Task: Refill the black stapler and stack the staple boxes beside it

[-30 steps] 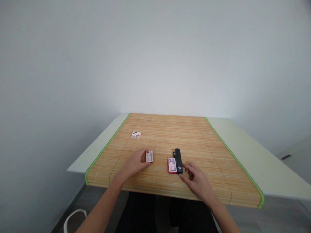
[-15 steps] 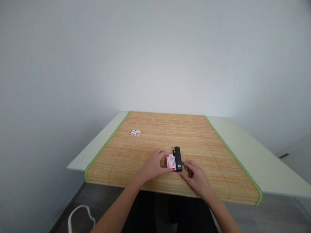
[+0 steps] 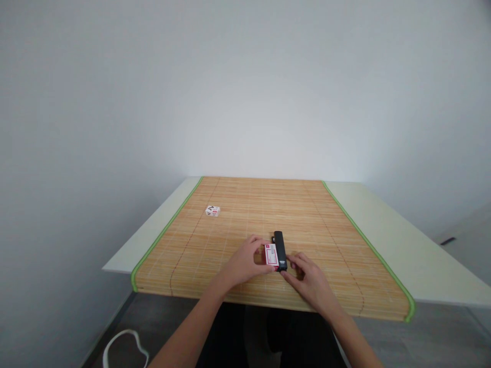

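A small white box with red edging point(image 3: 271, 254) is gripped between the thumb and fingers of my left hand point(image 3: 243, 263). Right beside it, a black stapler point(image 3: 280, 250) lies lengthwise on the mat, pointing away from me. The box sits against or slightly over the stapler's left side; I cannot tell which. My right hand point(image 3: 311, 282) has its thumb at the stapler's near end and its index finger along the right side. The remaining right fingers are curled in.
Farther back on the left, a second small white box with dark and red print point(image 3: 212, 210) rests on the bamboo mat point(image 3: 245, 204). Green trim borders the mat, which covers a white table point(image 3: 387, 230). A white curved object point(image 3: 132, 332) shows low at left.
The red-edged box has moved slightly right, closer against the stapler, along with my left hand. My right hand keeps its hold. The whole view has shifted a little.
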{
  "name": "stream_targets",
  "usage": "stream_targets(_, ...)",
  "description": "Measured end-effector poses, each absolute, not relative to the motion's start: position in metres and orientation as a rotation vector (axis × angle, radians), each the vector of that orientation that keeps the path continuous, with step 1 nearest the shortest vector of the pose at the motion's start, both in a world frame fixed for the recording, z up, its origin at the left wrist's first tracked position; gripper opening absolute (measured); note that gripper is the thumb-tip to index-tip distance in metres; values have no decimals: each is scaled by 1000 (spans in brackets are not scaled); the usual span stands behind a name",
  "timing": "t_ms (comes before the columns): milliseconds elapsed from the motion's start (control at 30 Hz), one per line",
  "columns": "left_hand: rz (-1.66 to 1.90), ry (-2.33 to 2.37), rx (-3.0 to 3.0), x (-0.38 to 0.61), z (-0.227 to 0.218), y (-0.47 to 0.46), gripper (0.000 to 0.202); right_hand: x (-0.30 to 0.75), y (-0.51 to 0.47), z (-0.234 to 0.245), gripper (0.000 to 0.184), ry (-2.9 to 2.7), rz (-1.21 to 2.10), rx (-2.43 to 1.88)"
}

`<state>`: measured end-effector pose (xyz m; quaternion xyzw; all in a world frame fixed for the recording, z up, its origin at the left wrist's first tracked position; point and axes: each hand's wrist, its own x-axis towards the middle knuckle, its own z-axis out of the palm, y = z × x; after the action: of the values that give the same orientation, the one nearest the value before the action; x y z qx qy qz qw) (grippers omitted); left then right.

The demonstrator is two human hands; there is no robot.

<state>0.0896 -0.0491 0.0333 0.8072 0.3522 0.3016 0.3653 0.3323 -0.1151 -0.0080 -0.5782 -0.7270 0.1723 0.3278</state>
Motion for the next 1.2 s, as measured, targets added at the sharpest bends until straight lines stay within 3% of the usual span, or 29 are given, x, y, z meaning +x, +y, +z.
stream_targets(100, 812, 975, 2019, 81, 27, -38, 81, 333, -115, -8, 35, -1901, 464, -1517)
stream_targets(300, 1193, 1725, 1853, 15, 5, 47, 56, 333, -114, -8, 36, -1889, 475, -1519)
stream_targets(467, 1229, 2053, 1788, -30, -4, 102, 83, 332, -114, -8, 36, -1884, 479, -1507)
stream_targets(533, 1205, 2042, 1742, -35, -2, 110, 88, 332, -115, -7, 37, -1884, 475, -1504)
stream_targets(700, 1130, 1942, 1731, -35, -1, 114, 70, 332, -115, -6, 35, -1878, 486, -1500)
stream_targets(1200, 1040, 1498, 1978, 4, -21, 69, 62, 330, -116, -7, 33, -1880, 484, -1531)
